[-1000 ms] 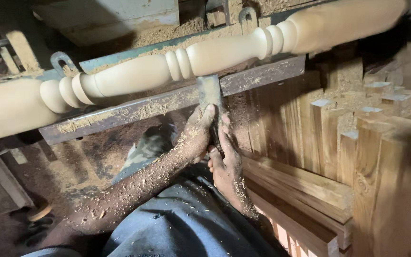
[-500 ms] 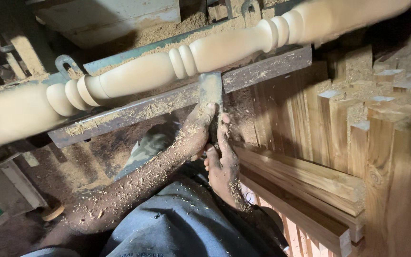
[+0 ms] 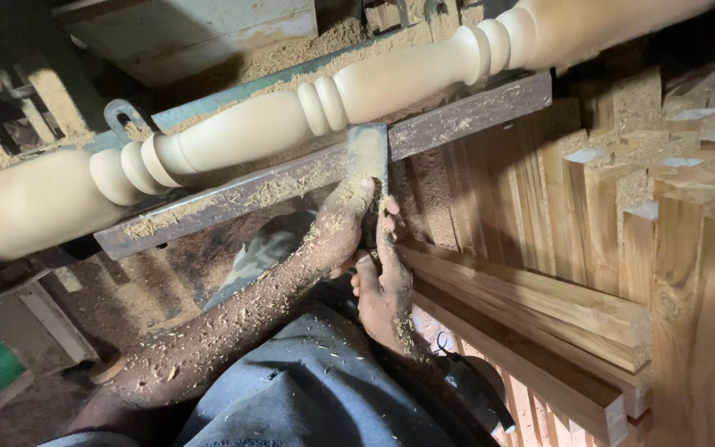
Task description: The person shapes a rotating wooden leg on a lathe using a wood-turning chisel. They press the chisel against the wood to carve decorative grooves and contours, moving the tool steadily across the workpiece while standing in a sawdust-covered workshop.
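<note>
Here both hands were clamped together on one flat chisel [image 3: 367, 157]. The left hand [image 3: 337, 228] gripped the blade from the left, thumb up along the steel; the right hand [image 3: 384, 285] closed on it from below and to the right, fingers pointing upward. Both forearms were coated in sawdust. The chisel stood nearly upright, its blade lying across the tool rest [image 3: 308, 178], a long, flat metal bar dusted with shavings. Its tip met the underside of the turned spindle [image 3: 357, 91], pale wood with bead groups, lying across the view just above the rest. Whether the spindle was turning could not be told. To the right stood stacked square timber blanks [image 3: 622, 248]. Behind the spindle lay the lathe bed [image 3: 233, 95], heaped with sawdust.
</note>
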